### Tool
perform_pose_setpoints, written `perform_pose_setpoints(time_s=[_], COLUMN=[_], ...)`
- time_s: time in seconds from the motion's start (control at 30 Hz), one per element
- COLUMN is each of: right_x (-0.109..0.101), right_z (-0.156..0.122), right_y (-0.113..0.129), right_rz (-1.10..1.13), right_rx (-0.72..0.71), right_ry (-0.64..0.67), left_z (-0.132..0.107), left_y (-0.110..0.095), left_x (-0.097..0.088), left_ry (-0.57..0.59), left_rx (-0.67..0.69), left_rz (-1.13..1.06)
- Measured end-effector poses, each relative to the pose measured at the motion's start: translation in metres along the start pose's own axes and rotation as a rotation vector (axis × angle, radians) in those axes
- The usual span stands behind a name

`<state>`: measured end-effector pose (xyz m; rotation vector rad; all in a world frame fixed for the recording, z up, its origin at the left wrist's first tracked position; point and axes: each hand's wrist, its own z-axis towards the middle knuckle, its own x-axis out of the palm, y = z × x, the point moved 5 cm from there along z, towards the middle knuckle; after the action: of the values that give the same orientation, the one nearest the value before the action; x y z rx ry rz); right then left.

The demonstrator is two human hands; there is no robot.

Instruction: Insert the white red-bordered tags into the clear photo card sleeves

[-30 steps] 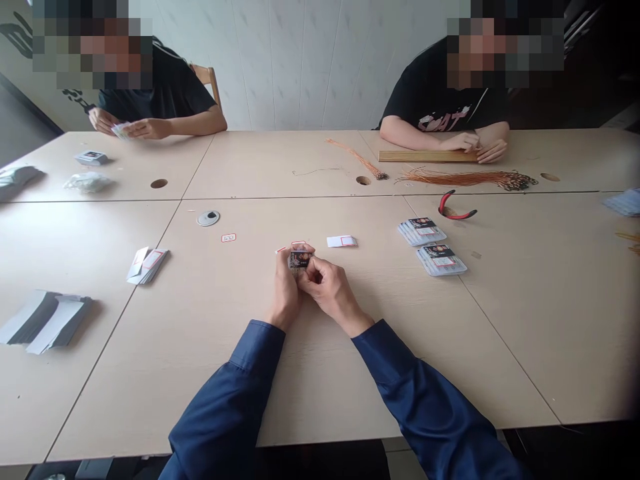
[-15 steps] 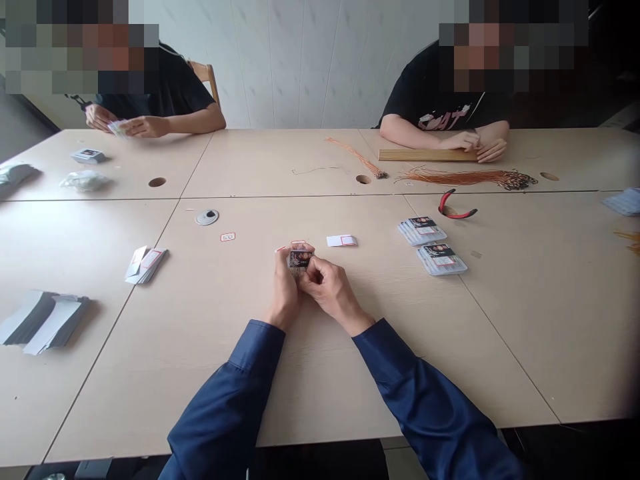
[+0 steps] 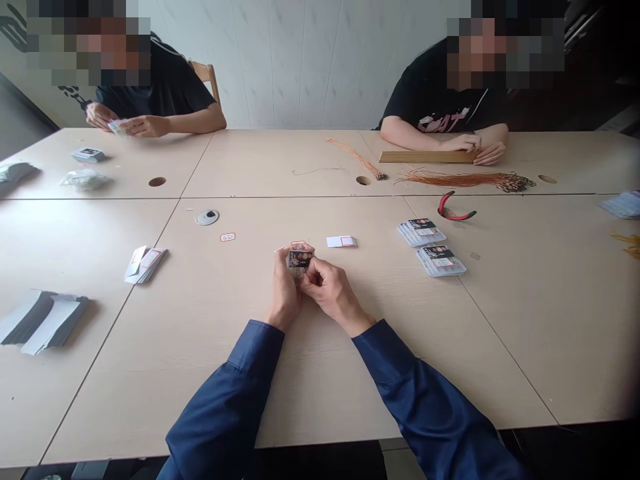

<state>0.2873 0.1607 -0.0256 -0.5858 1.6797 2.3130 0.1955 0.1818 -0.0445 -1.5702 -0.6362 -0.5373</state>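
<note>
The left hand (image 3: 285, 288) and the right hand (image 3: 333, 288) are both closed around a small printed card (image 3: 300, 259), pinching it upright between their fingers, just above the bench (image 3: 350, 380). The wrists rest close together, and navy sleeves (image 3: 225, 393) cover both forearms. A red-edged white slip (image 3: 299, 245) shows just behind the card, at the top of the hands; it looks held with it, though the fingers hide part of it.

Ahead and to the right lies a loose white label (image 3: 342, 241), and beyond it two stacks of sleeved cards (image 3: 432, 245) sit side by side near red-handled pliers (image 3: 456, 208). To the left are a tiny red-bordered tag (image 3: 227, 237), a round metal disc (image 3: 207, 217), a small pile of grey-and-white sleeves (image 3: 145, 265) and, further left, a larger grey pile (image 3: 43, 321).

Across the bench, a co-worker's hands (image 3: 463, 142) rest on a long wooden board (image 3: 425, 157), with bundles of orange cords (image 3: 465, 179) just in front. Another co-worker's hands (image 3: 143, 125) hold a few cards (image 3: 119, 127) at the far left corner.
</note>
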Motion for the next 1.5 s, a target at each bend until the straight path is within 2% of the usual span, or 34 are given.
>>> perform_pose_setpoints(time_s=[0.63, 0.9, 1.17, 1.5], right_x=[-0.0003, -0.0033, 0.0, -0.0009], right_z=[-0.0004, -0.001, 0.0003, 0.0011], right_y=[0.0019, -0.0009, -0.001, -0.0025], right_rz=[-0.055, 0.059, 0.009, 0.005], right_rx=[-0.043, 0.003, 0.002, -0.009], right_ry=[-0.028, 0.005, -0.008, -0.039], left_z=[0.0009, 0.0001, 0.001, 0.0005], left_y=[-0.0007, 0.0007, 0.0007, -0.0003], left_x=[0.0002, -0.0025, -0.0002, -0.0005], left_ry=[-0.034, -0.049, 0.015, -0.038], left_rx=[-0.01, -0.028, 0.007, -0.003], left_rz=[-0.02, -0.011, -0.011, 0.0])
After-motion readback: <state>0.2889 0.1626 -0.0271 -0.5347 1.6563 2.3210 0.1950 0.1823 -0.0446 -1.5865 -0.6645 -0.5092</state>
